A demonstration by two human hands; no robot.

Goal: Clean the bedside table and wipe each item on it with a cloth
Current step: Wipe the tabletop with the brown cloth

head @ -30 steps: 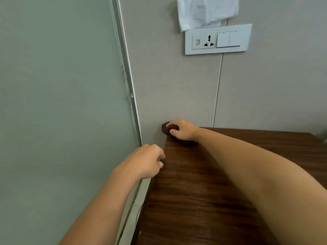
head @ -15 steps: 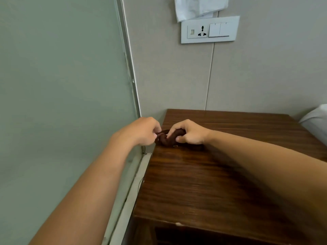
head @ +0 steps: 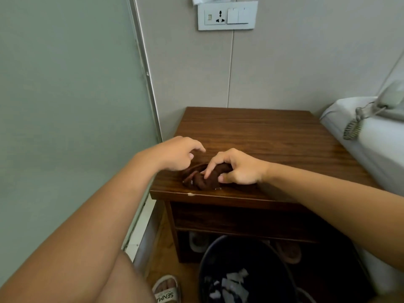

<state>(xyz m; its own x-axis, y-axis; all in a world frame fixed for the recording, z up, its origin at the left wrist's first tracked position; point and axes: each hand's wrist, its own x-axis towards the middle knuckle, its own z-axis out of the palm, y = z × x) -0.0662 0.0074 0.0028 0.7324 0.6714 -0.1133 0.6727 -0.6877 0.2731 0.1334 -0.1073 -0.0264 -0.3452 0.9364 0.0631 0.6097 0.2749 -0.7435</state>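
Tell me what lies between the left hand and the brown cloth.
Head view: only bare wood of the bedside table. The left hand hovers beside the cloth, which the right hand grips.

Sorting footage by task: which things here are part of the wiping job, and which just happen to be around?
Job: brown cloth, bedside table, right hand, left hand.
Lying about: wall socket, waste bin, sandal, bed.

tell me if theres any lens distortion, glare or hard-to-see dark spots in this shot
Head view: wide-angle bend bows the metal frame and stretches the forearms at the edges. No strong glare, only a soft sheen on the bedside table. The brown cloth under the right hand nearly blends into the wood; the bin below sits in deep shadow.
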